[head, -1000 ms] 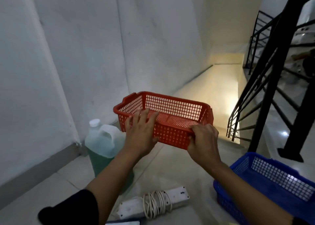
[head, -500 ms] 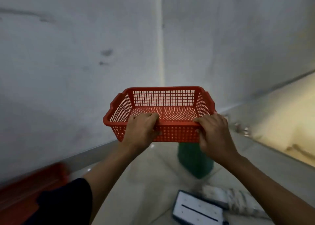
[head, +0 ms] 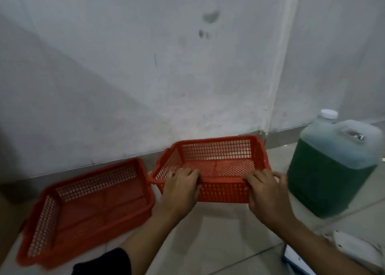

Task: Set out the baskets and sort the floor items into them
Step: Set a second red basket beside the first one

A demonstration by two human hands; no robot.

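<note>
A red mesh basket (head: 214, 168) is held by its near rim, just above or on the tiled floor (head: 218, 243) beside the grey wall (head: 145, 76). The left hand (head: 180, 188) is clenched over the near-left part of the rim and the right hand (head: 266, 193) over the near-right part, fingers curled over the edge. Whether the basket's underside is already touching the floor cannot be told; a shadow is seen beneath its near edge.

A second red basket (head: 87, 210) is set on the floor to the left, its corner just beside the held one. To the right, a large jug (head: 333, 170) of green liquid with a white cap stands upright close to the held basket. At the near right edge, a white item (head: 354, 247) lies on the floor, blurred and only partly seen.

The step in hand is judged to be the setting-out of baskets along the wall; sorting does not appear to be begun, as both baskets are seen empty. Next, the basket is likely to be settled flat in line with its neighbour and both grips released, with care that the jug is not knocked. Only then can floor items be gathered.
</note>
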